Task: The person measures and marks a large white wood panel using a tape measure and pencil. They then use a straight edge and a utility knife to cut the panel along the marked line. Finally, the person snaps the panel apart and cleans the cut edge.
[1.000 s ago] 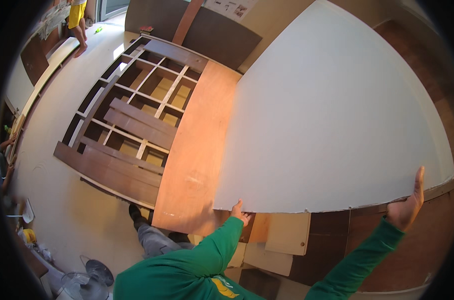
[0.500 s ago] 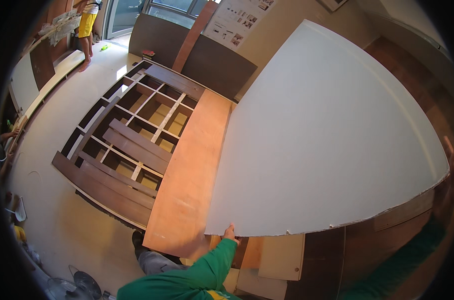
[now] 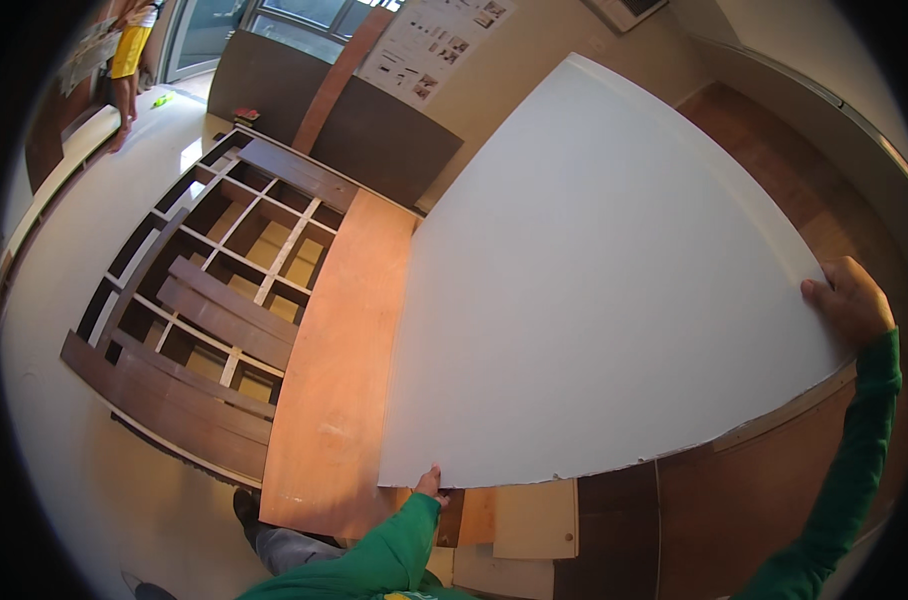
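A large white board (image 3: 604, 280) spans the middle and right of the view, its near edge ragged and chipped. My left hand (image 3: 431, 484) grips that near edge close to the left corner, thumb on top and the other fingers partly under it. At the right edge of the board, my right hand (image 3: 852, 305) is closed around the rim with its thumb on the white face. The board's left side borders a long orange-brown wooden panel (image 3: 329, 380), which lies over part of a low frame of square compartments (image 3: 236, 222).
Dark brown slats (image 3: 224, 300) rest across the frame. A dark panel (image 3: 264, 90) and a reddish plank (image 3: 339, 85) lean at the back. A person in yellow shorts (image 3: 129, 52) stands far left. Cream boards (image 3: 534, 520) lie near my legs, beside brown panels (image 3: 754, 500).
My right hand has come up into clear view, gripping the board's right edge. The board and my left hand appear lower and further left, as does the whole room.
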`<act>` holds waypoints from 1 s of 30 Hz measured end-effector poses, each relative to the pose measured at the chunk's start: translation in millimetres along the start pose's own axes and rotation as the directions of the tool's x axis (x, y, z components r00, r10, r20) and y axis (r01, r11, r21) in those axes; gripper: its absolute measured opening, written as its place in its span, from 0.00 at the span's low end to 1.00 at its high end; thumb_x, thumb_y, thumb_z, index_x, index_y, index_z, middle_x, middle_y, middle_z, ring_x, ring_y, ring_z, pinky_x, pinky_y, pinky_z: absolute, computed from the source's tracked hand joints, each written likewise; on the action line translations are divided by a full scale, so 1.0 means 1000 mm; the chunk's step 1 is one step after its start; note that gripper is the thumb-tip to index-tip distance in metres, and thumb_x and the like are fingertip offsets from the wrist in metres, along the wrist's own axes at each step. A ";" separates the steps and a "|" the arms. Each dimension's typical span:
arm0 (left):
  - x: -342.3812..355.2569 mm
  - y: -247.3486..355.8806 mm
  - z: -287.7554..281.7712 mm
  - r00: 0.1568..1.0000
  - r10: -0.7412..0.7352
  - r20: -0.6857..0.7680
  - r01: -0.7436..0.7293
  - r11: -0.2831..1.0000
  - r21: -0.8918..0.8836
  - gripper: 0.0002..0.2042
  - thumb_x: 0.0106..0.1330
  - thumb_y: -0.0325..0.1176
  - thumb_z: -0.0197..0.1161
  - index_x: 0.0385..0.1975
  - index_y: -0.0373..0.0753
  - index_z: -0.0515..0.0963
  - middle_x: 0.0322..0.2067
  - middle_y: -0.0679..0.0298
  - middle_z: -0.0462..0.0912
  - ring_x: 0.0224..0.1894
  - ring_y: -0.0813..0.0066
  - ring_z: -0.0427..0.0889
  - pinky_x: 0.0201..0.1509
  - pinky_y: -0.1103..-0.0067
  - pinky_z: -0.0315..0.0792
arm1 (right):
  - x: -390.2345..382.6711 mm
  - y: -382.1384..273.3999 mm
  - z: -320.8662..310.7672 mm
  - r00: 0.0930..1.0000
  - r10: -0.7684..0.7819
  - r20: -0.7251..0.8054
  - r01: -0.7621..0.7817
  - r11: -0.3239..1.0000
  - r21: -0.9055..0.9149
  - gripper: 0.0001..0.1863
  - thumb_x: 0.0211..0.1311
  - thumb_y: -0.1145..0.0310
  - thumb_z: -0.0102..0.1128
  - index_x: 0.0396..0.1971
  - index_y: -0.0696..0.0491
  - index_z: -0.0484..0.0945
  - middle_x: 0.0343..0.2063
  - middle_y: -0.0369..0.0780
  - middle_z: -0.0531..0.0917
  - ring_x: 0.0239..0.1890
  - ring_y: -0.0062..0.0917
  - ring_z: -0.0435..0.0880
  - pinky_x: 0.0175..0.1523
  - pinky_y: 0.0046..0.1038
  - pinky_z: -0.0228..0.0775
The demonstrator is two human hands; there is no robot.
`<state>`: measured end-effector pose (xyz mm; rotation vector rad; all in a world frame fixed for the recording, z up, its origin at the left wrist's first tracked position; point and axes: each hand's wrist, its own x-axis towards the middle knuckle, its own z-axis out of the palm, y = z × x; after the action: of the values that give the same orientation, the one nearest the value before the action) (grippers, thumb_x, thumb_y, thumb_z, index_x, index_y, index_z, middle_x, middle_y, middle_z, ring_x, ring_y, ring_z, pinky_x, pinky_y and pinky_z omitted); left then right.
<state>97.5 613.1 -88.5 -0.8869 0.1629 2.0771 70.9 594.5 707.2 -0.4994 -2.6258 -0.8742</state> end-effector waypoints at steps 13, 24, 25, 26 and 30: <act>-0.035 -0.014 0.034 0.965 -0.058 -0.257 -0.024 0.952 -0.305 0.24 0.76 0.56 0.48 0.60 0.46 0.71 0.56 0.59 0.77 0.58 0.62 0.76 0.62 0.59 0.73 | 0.095 -0.008 0.084 0.969 0.245 -0.038 -0.247 0.937 -0.249 0.38 0.56 0.37 0.62 0.41 0.64 0.80 0.42 0.53 0.85 0.48 0.45 0.84 0.53 0.41 0.75; -0.007 -0.027 0.030 0.979 0.133 -0.154 -0.156 0.977 -0.148 0.21 0.77 0.49 0.50 0.55 0.37 0.75 0.50 0.58 0.82 0.47 0.67 0.83 0.46 0.69 0.79 | 0.124 -0.002 0.116 0.927 0.296 -0.232 -0.356 0.887 -0.292 0.44 0.55 0.27 0.56 0.43 0.61 0.83 0.47 0.51 0.84 0.51 0.44 0.84 0.54 0.45 0.75; -0.010 -0.026 0.034 0.977 0.119 -0.179 -0.159 0.961 -0.226 0.21 0.77 0.48 0.50 0.54 0.36 0.75 0.50 0.58 0.82 0.47 0.68 0.83 0.44 0.68 0.79 | 0.126 0.003 0.116 0.929 0.299 -0.218 -0.355 0.886 -0.297 0.44 0.56 0.27 0.56 0.42 0.61 0.83 0.46 0.51 0.85 0.50 0.44 0.84 0.53 0.45 0.75; -0.014 -0.023 0.038 0.963 0.179 -0.200 -0.213 0.963 -0.164 0.21 0.76 0.47 0.51 0.55 0.36 0.75 0.50 0.58 0.82 0.47 0.68 0.83 0.45 0.68 0.79 | 0.130 0.009 0.117 0.933 0.284 -0.223 -0.341 0.896 -0.284 0.44 0.56 0.28 0.57 0.41 0.61 0.83 0.46 0.51 0.85 0.49 0.44 0.85 0.52 0.45 0.75; -0.033 -0.009 0.042 0.954 0.235 -0.186 -0.270 0.943 -0.194 0.20 0.75 0.45 0.53 0.56 0.35 0.73 0.53 0.57 0.80 0.50 0.66 0.83 0.48 0.66 0.80 | 0.155 0.042 0.127 0.937 0.187 -0.294 -0.268 0.926 -0.266 0.43 0.56 0.28 0.57 0.38 0.63 0.82 0.42 0.54 0.85 0.46 0.45 0.85 0.49 0.46 0.76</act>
<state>95.0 614.5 -34.1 -1.2230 0.1426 2.2926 -73.5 739.5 695.6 -0.6998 -2.1506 -1.1806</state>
